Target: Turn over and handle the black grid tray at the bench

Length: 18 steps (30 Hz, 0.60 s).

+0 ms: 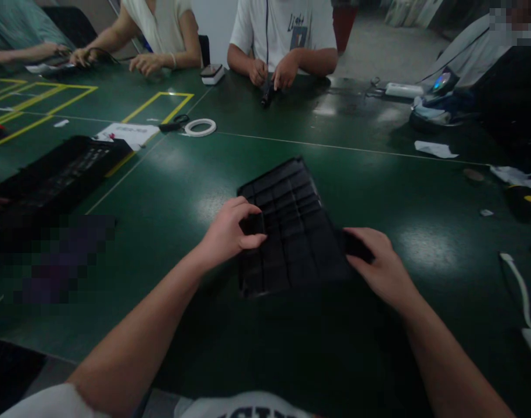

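While the left hand [227,230] has its grip on a dark block [254,223] at a ribbed black panel [294,226], the right hand [385,267] pinches a dark piece [357,246] by the panel's right edge.

I'm reading "Light" in dark script on a white T-shirt [279,32], top centre of frame. My own shirt [248,400], bottom edge, is showing upside-down capitals, cut off; I'm not making out the word.
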Available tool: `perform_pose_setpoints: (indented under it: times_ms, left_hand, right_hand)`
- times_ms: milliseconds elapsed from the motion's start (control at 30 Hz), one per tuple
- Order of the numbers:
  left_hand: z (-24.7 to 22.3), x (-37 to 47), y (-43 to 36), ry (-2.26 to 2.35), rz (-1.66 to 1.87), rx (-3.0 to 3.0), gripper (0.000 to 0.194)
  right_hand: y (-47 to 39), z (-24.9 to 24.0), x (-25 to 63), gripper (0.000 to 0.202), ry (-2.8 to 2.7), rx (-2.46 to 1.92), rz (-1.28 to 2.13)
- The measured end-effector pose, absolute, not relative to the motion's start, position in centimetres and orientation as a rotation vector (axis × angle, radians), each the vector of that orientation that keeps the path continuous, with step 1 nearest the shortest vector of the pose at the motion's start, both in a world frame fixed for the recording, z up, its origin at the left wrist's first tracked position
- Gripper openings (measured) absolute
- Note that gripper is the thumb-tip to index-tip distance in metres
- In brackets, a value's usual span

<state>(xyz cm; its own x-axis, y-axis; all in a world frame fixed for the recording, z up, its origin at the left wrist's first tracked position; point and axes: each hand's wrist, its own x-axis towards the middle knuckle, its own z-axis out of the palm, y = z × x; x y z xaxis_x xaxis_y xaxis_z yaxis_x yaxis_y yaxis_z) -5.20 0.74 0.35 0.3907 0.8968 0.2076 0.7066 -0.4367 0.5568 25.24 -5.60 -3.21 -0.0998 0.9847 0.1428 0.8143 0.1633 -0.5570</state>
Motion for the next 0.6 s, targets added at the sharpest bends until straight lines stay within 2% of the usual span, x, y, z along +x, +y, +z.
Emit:
perform_pose_setpoints:
  times_ms: [233, 367, 600]
  left_hand:
    - [0.4, -14.6, 7.0, 1.895, 0.468, 2.205, 0.026]
    - [0.5, -17.4, 8.3, 1.943, 0.37, 2.292, 0.026]
    - [1.0, -18.5, 9.9, 1.801, 0.605, 2.359, 0.039]
  right_hand:
    - [-4.3, -3.8, 33.6, 0.055, -1.757, -2.235, 0.116]
    - [-4.7, -3.4, 34.8, 0.065, -1.675, -2.329, 0.125]
    - [-5.6, -1.4, 34.0, 0.089, -1.374, -2.471, 0.24]
